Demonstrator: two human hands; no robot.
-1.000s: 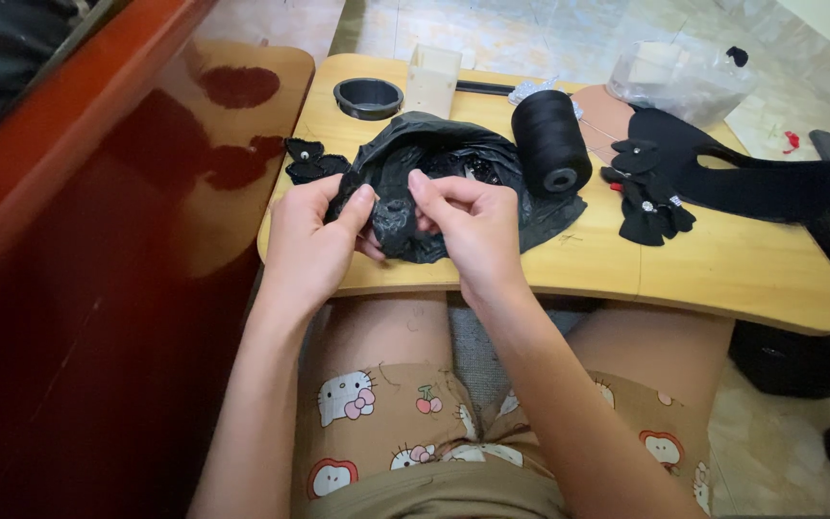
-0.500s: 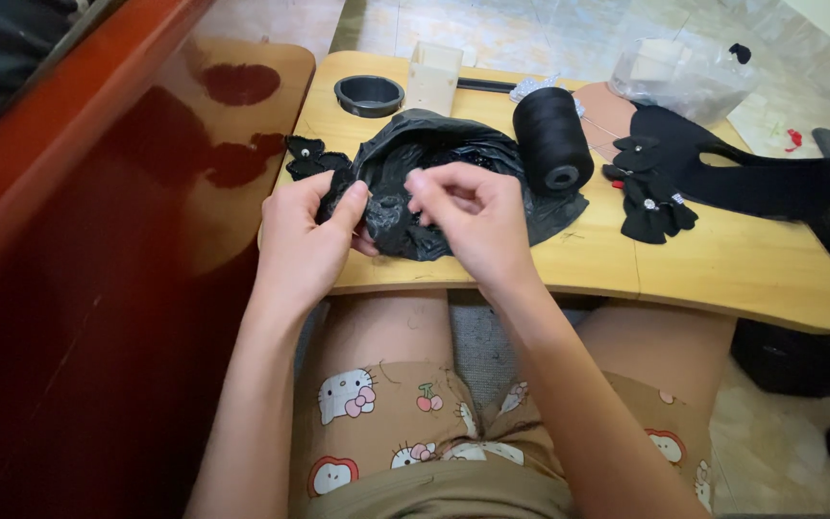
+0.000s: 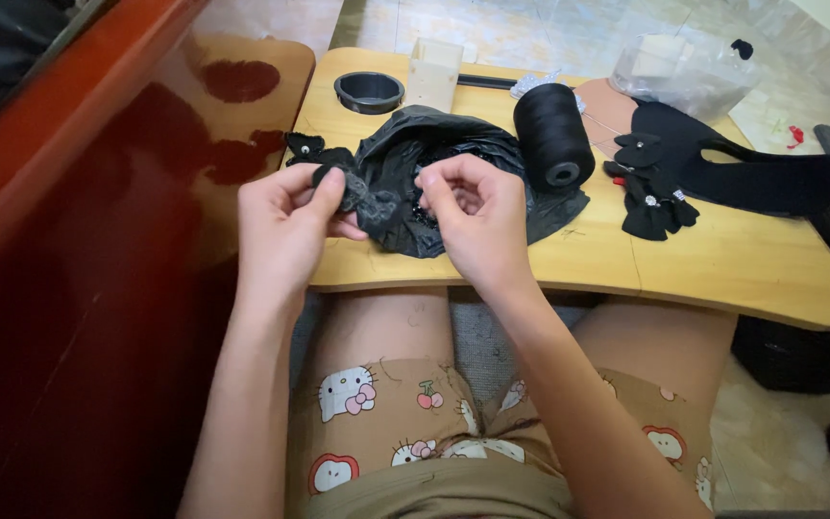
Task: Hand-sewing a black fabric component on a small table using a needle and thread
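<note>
Left hand [image 3: 285,226] shifted left, black bag [image 3: 453,178] open

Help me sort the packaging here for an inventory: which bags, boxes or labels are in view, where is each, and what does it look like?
Black plastic bag: crumpled, open, mid-table between left hand and right hand.
Clear plastic bag: far right beyond the table, crinkled, with a pale block inside.
Small box: table's far edge, upright, cream-white.
No labels, signs or screens show.
</note>
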